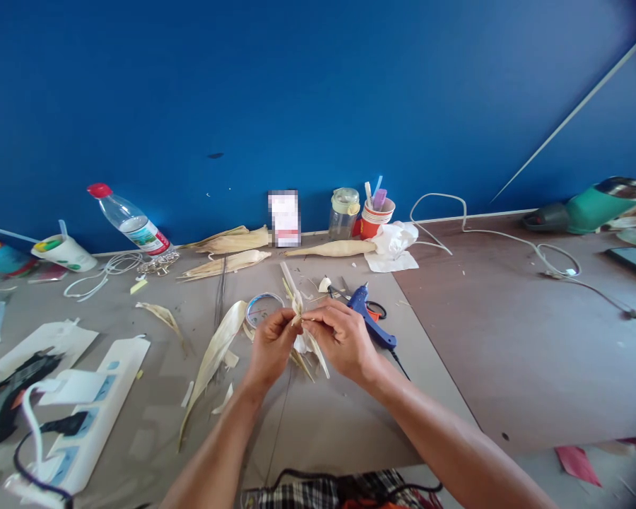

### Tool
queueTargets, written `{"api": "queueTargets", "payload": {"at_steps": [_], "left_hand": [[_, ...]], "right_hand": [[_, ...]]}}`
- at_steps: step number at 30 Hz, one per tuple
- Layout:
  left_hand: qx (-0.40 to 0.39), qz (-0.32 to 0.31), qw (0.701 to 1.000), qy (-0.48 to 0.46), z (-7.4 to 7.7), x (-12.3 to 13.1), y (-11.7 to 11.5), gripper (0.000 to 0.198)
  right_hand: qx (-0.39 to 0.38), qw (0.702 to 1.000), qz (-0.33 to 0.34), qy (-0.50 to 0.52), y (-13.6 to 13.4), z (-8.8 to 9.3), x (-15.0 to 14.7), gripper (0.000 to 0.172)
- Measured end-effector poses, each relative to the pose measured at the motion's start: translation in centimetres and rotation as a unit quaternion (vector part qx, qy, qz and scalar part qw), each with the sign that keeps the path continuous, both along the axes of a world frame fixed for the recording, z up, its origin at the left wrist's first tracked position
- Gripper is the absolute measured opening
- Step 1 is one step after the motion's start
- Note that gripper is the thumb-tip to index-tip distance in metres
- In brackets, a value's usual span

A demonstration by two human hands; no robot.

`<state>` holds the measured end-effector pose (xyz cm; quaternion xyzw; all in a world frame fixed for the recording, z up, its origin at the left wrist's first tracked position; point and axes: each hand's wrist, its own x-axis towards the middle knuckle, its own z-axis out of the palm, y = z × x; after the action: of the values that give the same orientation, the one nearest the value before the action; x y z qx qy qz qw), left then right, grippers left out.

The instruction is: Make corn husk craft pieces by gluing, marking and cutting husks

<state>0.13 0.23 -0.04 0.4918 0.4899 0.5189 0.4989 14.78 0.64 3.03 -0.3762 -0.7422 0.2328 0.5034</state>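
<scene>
In the middle of the table, my left hand (270, 348) and my right hand (344, 338) meet with fingertips pinched on a small bundle of dried corn husk (316, 351). Pale strips hang below the fingers, and a whitish translucent piece (290, 280) sticks up above them. My fingers hide the middle of the bundle. Just right of my right hand lies a blue hot glue gun (372, 322). Behind my left hand is a roll of tape (248, 311), and to its left rests a long curved corn husk (218, 348).
White power strips (117, 375) with plugs and cords lie at left. Along the blue wall are a tilted plastic bottle (138, 225), more husks (233, 240), a phone-like screen (285, 218), a glass jar (343, 212) and paper cups (375, 218). A white cable (514, 231) runs rightward.
</scene>
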Motion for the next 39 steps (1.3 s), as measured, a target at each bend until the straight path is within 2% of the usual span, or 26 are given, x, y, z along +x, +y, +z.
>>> {"api": "queueTargets", "payload": {"at_steps": [7, 14, 21, 27, 29, 31, 34, 36, 39], "left_hand": [[0.019, 0.012, 1.0, -0.006, 0.5, 0.1, -0.1, 0.023], [0.009, 0.002, 1.0, -0.007, -0.2, -0.1, -0.3, 0.025], [0.009, 0.007, 1.0, -0.012, -0.2, -0.1, -0.3, 0.028], [0.0, 0.021, 0.999, -0.046, -0.6, -0.3, -0.1, 0.03], [-0.002, 0.027, 0.998, -0.063, -0.7, -0.3, -0.1, 0.028], [0.0, 0.031, 0.997, -0.068, -0.6, -0.2, -0.1, 0.027], [0.0, 0.031, 0.998, -0.059, -0.2, 0.0, -0.1, 0.028], [0.002, 0.031, 0.998, -0.055, 0.0, 0.1, -0.1, 0.028], [0.007, 0.028, 0.998, -0.048, -0.1, 0.2, -0.1, 0.026]], "right_hand": [[0.043, 0.998, 0.004, -0.036, -0.3, -0.1, 0.0, 0.016], [0.036, 0.999, 0.008, 0.03, -0.2, 0.1, 0.1, 0.016], [0.08, 0.996, 0.002, 0.032, -0.2, 0.4, 0.4, 0.014], [0.128, 0.989, 0.064, 0.028, -0.4, 0.9, 0.9, 0.012], [0.102, 0.992, 0.056, 0.057, -0.3, 0.8, 1.2, 0.01], [0.043, 0.995, 0.031, 0.081, 0.1, 0.7, 1.4, 0.008], [-0.037, 0.997, 0.029, 0.057, 0.5, 0.2, 1.2, 0.019], [-0.053, 0.997, 0.04, 0.036, 0.6, -0.1, 0.8, 0.022], [-0.067, 0.996, 0.031, 0.051, 0.6, -0.4, 0.1, 0.011]]}}
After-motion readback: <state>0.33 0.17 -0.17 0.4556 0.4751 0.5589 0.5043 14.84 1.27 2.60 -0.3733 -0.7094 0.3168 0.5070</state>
